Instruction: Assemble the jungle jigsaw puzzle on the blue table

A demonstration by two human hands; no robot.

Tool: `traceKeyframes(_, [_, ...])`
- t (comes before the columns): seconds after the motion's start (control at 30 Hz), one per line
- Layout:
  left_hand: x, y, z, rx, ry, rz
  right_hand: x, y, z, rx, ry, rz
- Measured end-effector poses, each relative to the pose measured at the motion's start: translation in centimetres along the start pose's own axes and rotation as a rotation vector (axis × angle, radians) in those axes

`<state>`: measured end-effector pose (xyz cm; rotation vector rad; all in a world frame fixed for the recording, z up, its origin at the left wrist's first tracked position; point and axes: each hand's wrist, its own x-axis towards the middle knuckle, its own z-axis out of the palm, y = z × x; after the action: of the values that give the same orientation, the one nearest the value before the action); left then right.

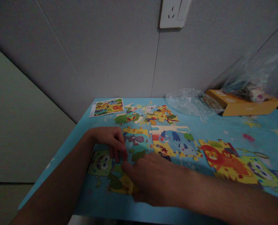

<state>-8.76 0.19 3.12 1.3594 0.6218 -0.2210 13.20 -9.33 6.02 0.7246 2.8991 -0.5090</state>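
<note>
"Which containers are near you?"

"Taking the clock from my hands, an orange box point(249, 107) sits at two o'clock. A clear bag point(267, 72) rises above it around something dark and pale, too blurred to name; I can't tell if that lies in the box or on top. Crumpled clear plastic point(188, 101) lies at one o'clock, by the box's near end."

"And your fingers?"

"My left hand point(110, 140) is bent, its fingertips pointing down at the puzzle. My right hand point(153, 175) is curled over the green-and-yellow section point(117, 184). I can't tell whether either one grips a piece, as the undersides are hidden."

"Where's the rest of the puzzle?"

"The hippo section point(137, 139) is just past my fingers at twelve, the elephant section point(176, 142) at two, the lion section point(225, 159) at three. Loose pieces point(161, 115) are heaped farther off at twelve, with the picture card point(108, 107) beside them at eleven."

"What's underneath, and around?"

"A blue table cover point(101, 203) printed with square yellow cartoon figures. The table meets a grey panelled wall point(117, 62) at twelve, with a white socket point(174, 14) high at one. A pale panel point(17, 125) stands at nine."
</note>
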Motion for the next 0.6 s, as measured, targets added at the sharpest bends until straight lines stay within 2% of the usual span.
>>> traceKeyframes(0.07, [0.0,0.0,0.0,0.006,-0.006,0.009,-0.1,0.4,0.0,-0.008,0.015,-0.066])
traceKeyframes(0.2, [0.1,0.0,0.1,-0.006,0.002,0.005,-0.2,0.5,0.0,-0.016,-0.041,-0.145])
traceKeyframes(0.47, [0.1,-0.2,-0.1,-0.022,-0.001,0.017,-0.3,-0.1,-0.1,-0.041,-0.081,-0.110])
traceKeyframes(0.6, [0.0,-0.2,-0.1,-0.006,-0.004,0.035,0.1,-0.6,0.5,-0.049,-0.078,-0.148])
